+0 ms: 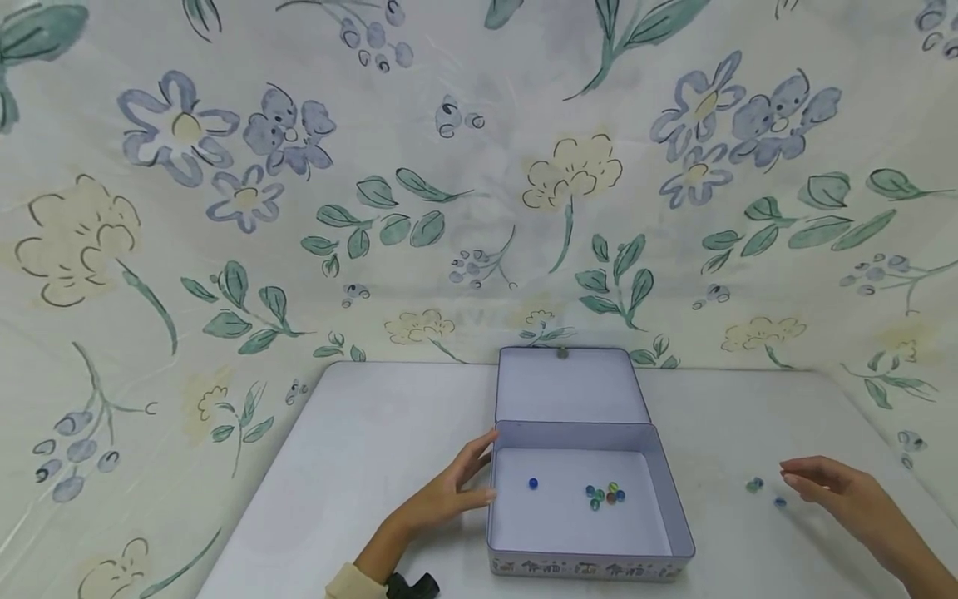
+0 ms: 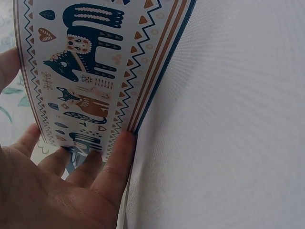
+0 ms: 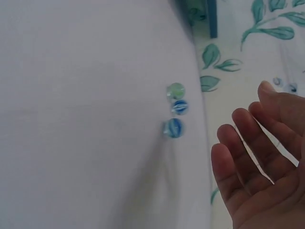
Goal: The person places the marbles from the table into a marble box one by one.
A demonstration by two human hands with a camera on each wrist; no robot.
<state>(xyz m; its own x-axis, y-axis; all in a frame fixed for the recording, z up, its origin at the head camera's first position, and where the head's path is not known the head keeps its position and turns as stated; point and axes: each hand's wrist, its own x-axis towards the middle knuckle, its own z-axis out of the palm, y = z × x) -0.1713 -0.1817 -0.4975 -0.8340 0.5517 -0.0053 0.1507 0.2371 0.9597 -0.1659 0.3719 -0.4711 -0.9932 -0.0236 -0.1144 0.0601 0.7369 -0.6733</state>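
Note:
An open tin box (image 1: 591, 568) with a patterned outside stands on the table, its lid (image 1: 569, 387) tilted back. My left hand (image 1: 449, 491) rests its fingers and thumb against the box's left wall, which shows printed animals in the left wrist view. Inside lie a lone blue marble (image 1: 533, 483) and a cluster of several marbles (image 1: 600, 495) in green, blue and reddish tones. To the right of the box, my right hand (image 1: 841, 491) is held above the table with nothing in it. Close by lie a green marble (image 3: 176, 90) and two blue-striped marbles (image 3: 179, 107).
The white table (image 1: 374, 424) extends to both sides of the box. Behind and around it hangs a floral-printed cloth (image 1: 464, 141). A black object (image 1: 413, 586) sits at the left wrist, by a pale sleeve (image 1: 352, 582).

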